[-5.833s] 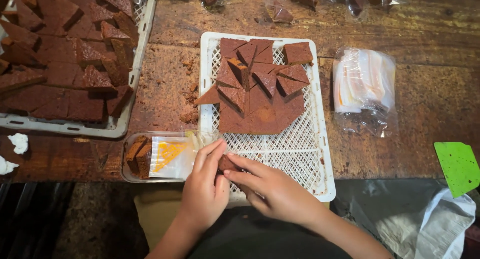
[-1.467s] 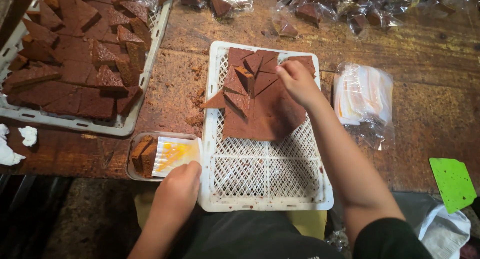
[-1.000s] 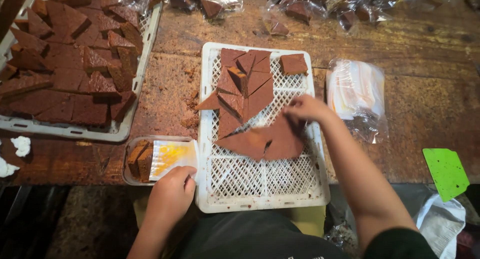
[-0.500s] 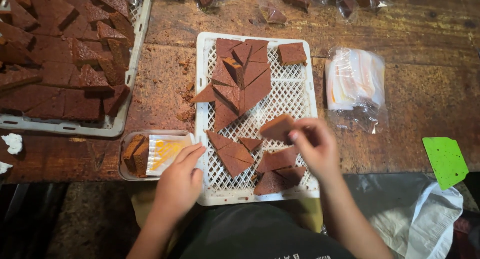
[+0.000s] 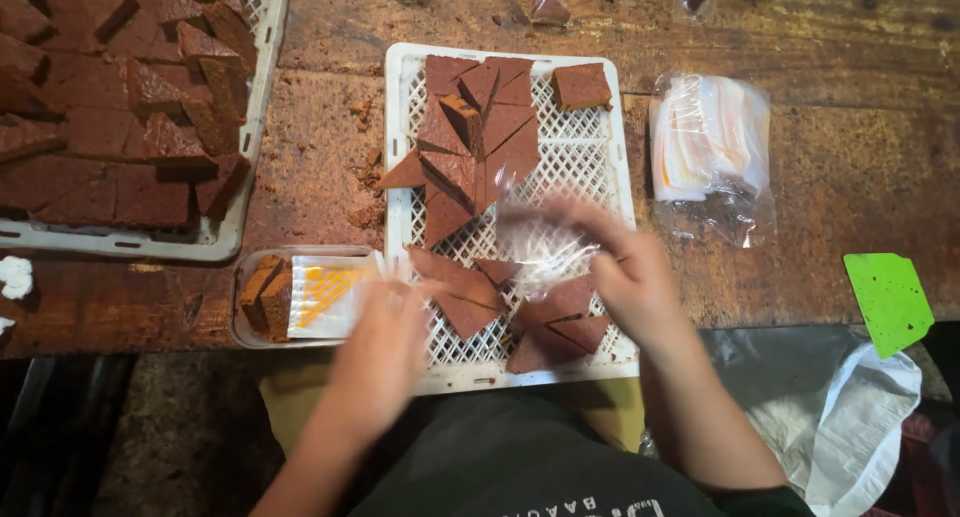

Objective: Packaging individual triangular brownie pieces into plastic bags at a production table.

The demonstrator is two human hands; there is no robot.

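My right hand [image 5: 625, 272] pinches a clear plastic wrapper [image 5: 540, 242] over the white lattice tray [image 5: 610, 177]. My left hand [image 5: 385, 342] is blurred; I cannot tell its closure. Triangular brown cake pieces [image 5: 470, 297] lie just below the pinch, between both hands. Judgement: the film is light, limp and slippery; the cake is soft and crumbly, so take it by its flat faces.

Worn, crumb-strewn wooden table [image 5: 820, 27] under warm light, dark floor [image 5: 150, 447] below
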